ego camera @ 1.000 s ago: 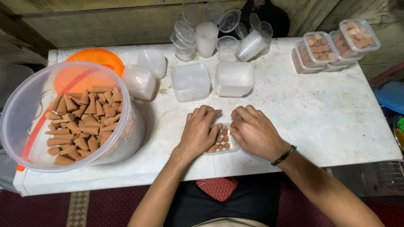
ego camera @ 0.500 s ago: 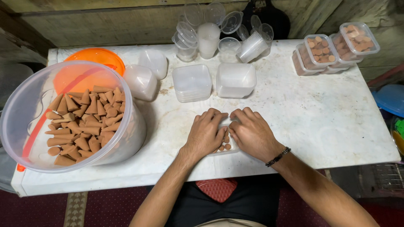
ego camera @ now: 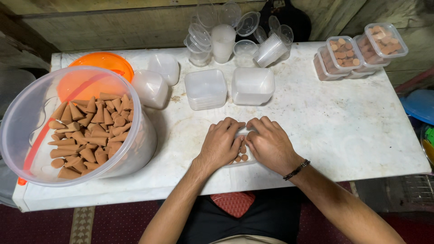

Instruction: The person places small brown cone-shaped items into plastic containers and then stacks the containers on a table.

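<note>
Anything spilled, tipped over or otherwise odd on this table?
One stack of clear cups lies tipped on its side among loose lids at the table's back edge. No cones are spilled; both hands, left hand and right hand, cover a small tray.

We see a white, stained table filling the middle of the frame; at left on it stands a large clear tub of brown cones, with an orange lid behind it at upper left; just right of these lie two white lids; at centre sit two stacks of clear square containers; at top centre, clear cups and round lids; at upper right, filled boxes of cones; at the near edge, a small clear tray of cones lies under both hands.
</note>
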